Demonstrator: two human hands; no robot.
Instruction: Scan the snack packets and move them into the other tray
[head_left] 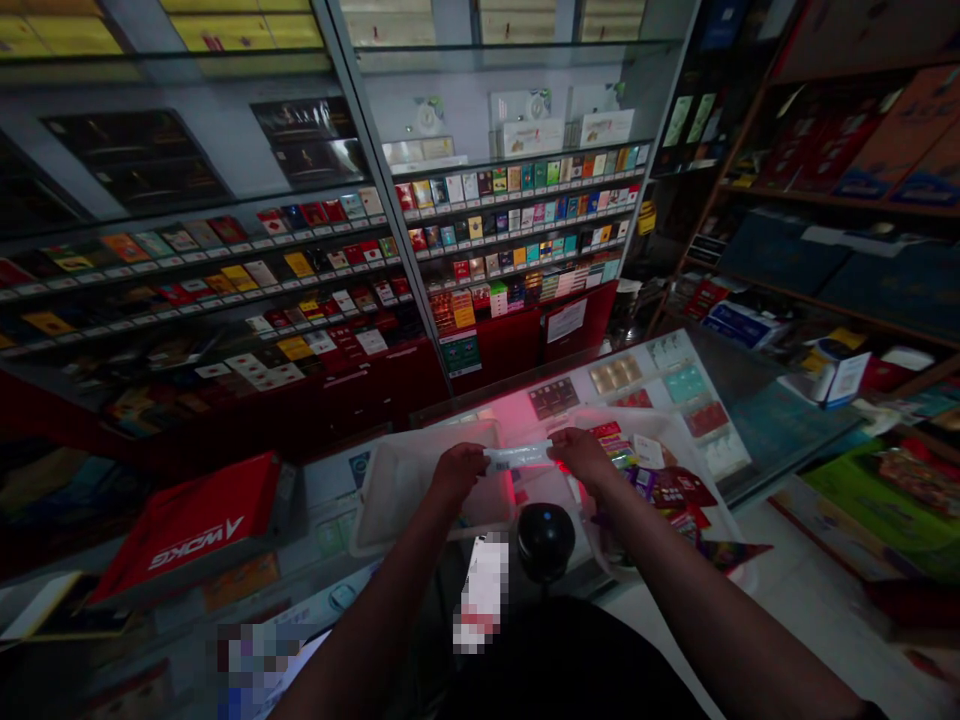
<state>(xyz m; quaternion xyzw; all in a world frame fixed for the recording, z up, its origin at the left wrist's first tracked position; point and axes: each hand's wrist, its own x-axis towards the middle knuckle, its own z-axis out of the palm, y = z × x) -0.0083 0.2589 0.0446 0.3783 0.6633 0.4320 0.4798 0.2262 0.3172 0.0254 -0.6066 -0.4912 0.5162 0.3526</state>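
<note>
The left hand (pixel 459 472) and the right hand (pixel 583 460) each pinch one end of a slim, pale packet (pixel 519 457), which is spanning between them, just beyond the black scanner-like device (pixel 546 540). Red light shines around it, so the present step is probably scanning; the next move seems to require holding the packet flat and steady.

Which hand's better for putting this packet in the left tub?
Likely your left hand: it and your right hand hold the narrow, shiny, whitish packet, but left looks closer to the rectangular white plastic tub.
</note>
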